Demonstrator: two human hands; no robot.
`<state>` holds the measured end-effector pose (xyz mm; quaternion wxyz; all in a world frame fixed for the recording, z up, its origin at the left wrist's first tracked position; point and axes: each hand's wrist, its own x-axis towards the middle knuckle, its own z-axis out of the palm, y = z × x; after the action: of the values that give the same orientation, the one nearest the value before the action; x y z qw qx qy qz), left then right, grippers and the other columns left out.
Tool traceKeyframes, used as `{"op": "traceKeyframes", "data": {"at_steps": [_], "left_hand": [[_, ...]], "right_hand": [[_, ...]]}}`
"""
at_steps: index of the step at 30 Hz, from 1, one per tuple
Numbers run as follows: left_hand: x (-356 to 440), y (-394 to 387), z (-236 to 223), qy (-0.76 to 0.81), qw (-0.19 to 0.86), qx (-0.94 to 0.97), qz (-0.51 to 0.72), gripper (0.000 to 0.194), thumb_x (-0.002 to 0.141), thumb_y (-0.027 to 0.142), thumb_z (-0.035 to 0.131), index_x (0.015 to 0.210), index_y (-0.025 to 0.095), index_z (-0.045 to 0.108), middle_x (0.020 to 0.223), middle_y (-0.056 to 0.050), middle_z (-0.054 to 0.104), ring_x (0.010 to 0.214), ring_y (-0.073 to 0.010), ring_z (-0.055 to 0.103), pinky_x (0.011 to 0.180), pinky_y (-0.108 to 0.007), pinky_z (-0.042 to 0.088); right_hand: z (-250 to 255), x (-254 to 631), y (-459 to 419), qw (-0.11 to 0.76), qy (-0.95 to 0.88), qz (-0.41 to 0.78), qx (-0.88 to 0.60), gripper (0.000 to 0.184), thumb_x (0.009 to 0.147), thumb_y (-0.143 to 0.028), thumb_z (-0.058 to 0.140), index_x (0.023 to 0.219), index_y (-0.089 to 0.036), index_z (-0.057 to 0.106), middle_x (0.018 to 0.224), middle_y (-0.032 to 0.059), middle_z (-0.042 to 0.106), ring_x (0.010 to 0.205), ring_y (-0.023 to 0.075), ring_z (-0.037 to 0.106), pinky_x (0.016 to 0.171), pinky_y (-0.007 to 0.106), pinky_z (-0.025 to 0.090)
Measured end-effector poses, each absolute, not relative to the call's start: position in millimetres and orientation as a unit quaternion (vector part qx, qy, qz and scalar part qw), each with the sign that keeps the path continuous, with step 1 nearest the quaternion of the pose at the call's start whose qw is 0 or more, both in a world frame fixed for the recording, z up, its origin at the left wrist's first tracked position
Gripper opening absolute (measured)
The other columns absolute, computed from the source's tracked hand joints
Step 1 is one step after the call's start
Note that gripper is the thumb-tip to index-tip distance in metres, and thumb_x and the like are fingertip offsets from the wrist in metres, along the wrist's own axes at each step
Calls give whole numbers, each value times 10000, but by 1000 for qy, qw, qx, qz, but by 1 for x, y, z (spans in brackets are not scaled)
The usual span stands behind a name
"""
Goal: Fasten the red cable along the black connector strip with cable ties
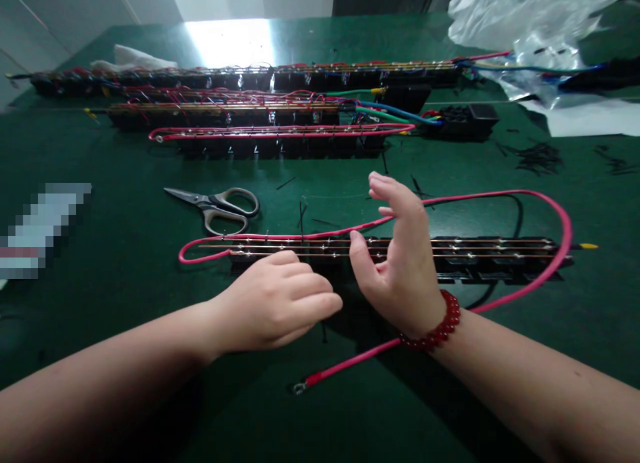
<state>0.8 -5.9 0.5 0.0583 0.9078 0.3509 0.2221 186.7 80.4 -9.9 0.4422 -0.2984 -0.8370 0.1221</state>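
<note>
A long black strip assembly [485,266] with thin brass-coloured rods lies crosswise in front of me. A red cable [543,276] runs along its far side, loops at both ends and comes back under my right wrist. Its ring terminal [299,387] rests on the near tabletop. My left hand [283,299] is curled closed at the strip's near edge; whatever its fingers hold, if anything, is hidden. Over the strip's middle, my right hand [400,263] is raised with thumb and fingers apart, nothing visible in it. Dark ties [267,236] cross the cable on the left.
Scissors [220,206] lie beyond the strip's left end. Farther back are similar wired strips [280,143]. Black cut-off bits [537,157] are scattered at right, near white paper [595,119] and clear plastic bags [530,16]. The green table [100,249] lies beneath everything.
</note>
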Motion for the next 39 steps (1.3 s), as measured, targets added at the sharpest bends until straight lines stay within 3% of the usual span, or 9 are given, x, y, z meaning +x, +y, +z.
{"op": "traceKeyframes", "data": {"at_steps": [3,8,13,18,22,25,29,39], "left_hand": [[3,-4,3,308,16,946,101,174,975,143,454,1004,185,620,1034,-53,699,814,-176,622,705,-344,469],[5,-6,4,312,-8,947,73,180,989,139,439,963,191,609,973,-41,671,803,-176,594,706,-327,474],[6,-7,1,327,-22,942,70,143,980,134,445,1008,197,571,973,-51,668,794,-190,598,688,-331,492],[4,-8,-2,355,43,911,205,151,954,82,425,936,180,539,934,-57,670,799,-167,594,718,-306,513],[1,-9,-4,433,96,818,366,216,910,67,535,767,203,445,919,-35,659,828,-130,600,755,-270,513],[1,-8,-6,472,116,764,424,262,898,83,583,751,210,408,886,-21,645,817,-117,612,713,-250,507],[2,-6,-9,490,133,737,447,241,899,94,595,806,216,409,877,-7,640,820,-115,622,715,-250,507],[0,-7,-7,472,113,753,444,203,902,100,606,830,212,452,899,-21,669,844,-123,645,702,-243,517]], "right_hand": [[-11,186,79,426,-862,118,-248,494,820,-66,535,1295,-189,482,1314,144,580,1250,285,537,1048,493,461],[-11,187,76,405,-871,132,-244,334,835,-48,510,1146,-167,546,1106,115,664,1068,252,618,939,437,516],[-10,188,77,408,-869,143,-240,299,849,-44,499,1112,-178,548,1041,82,669,983,219,631,875,385,526],[-11,189,76,423,-859,169,-232,305,847,-45,502,1106,-198,553,1030,66,673,971,209,637,868,376,525],[-6,190,74,432,-850,221,-206,275,878,-81,484,1103,-219,561,1022,59,673,953,199,641,846,378,535],[-3,190,76,404,-868,238,-165,167,885,-139,517,1011,-216,597,948,56,684,905,205,633,813,389,544],[-2,187,79,372,-896,208,-125,86,851,-144,580,856,-217,625,876,49,704,894,210,612,831,402,541],[-6,185,79,356,-909,179,-120,44,862,-175,630,877,-212,650,939,49,739,907,203,636,835,392,515]]}}
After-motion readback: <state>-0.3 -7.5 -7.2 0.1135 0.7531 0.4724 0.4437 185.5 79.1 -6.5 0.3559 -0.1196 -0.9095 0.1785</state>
